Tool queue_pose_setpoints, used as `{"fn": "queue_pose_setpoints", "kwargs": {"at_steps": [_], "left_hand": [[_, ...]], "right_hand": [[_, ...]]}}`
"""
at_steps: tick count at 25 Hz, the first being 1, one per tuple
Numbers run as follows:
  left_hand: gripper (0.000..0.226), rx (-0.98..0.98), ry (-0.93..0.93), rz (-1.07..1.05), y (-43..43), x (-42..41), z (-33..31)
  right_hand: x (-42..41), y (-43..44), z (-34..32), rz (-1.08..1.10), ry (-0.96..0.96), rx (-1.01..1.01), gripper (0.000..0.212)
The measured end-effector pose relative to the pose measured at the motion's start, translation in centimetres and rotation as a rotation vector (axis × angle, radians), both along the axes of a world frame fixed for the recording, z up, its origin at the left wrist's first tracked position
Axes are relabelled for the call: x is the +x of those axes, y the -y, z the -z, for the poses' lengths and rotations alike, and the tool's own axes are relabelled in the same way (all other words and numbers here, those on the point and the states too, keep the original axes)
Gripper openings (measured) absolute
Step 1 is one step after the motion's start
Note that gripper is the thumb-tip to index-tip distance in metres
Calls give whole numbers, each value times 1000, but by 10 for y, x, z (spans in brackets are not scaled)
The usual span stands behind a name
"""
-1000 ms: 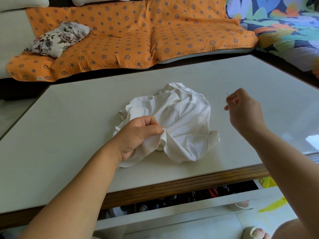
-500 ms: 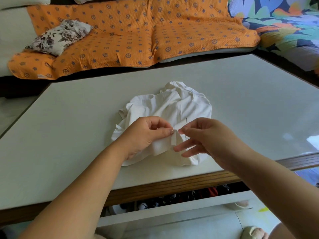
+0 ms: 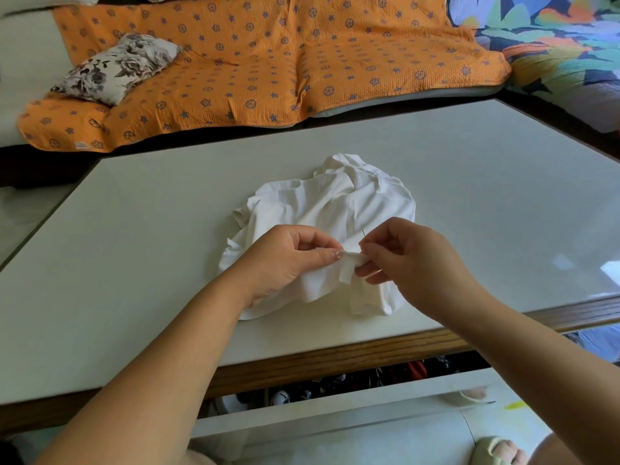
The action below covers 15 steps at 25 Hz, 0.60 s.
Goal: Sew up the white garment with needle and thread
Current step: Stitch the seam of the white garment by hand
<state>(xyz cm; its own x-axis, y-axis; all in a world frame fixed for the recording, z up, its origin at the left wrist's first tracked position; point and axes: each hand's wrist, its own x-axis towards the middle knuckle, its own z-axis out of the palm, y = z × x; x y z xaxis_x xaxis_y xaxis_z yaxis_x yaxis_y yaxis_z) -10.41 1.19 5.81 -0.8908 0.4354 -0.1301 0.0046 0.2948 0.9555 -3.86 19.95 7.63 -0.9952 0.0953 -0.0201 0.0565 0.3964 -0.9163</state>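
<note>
The white garment lies crumpled on the pale table, near its front wooden edge. The left hand pinches a raised fold of the cloth between thumb and forefinger. The right hand meets it at that fold, fingers curled, pinching a thin needle that shows as a dark sliver above its fingertips. The two hands almost touch; the thread is too fine to make out. Beyond the table, an orange patterned cover is spread over a sofa, with a floral pillow on its left part and a colourful leafy blanket at the right.
</note>
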Motion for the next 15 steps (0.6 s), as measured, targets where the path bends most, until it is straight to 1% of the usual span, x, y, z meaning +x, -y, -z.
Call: {"fn": "queue_pose_setpoints", "kwargs": {"at_steps": [2,4,5,9,11,15], "left_hand": [[6,1,2,-5,-1,1,-1],[5,4,7,-6,0,1,-1],[4,5,8,-4,0,1,-1],[6,19,6,-8,-1,1,0],[6,23,13,-7,-1,1,-1],[6,24,7,-7,-1,1,-2]], "right_hand": [[7,4,-1,13,-92,78,9],[14,7,-6,14,-145,94,8],[15,8,-8,-5,-122,70,9],[14,9,-9,-122,137,-31,13],[14,9,-7,-134,182,-38,14],[12,8,-7,-123,198,-70,14]]}}
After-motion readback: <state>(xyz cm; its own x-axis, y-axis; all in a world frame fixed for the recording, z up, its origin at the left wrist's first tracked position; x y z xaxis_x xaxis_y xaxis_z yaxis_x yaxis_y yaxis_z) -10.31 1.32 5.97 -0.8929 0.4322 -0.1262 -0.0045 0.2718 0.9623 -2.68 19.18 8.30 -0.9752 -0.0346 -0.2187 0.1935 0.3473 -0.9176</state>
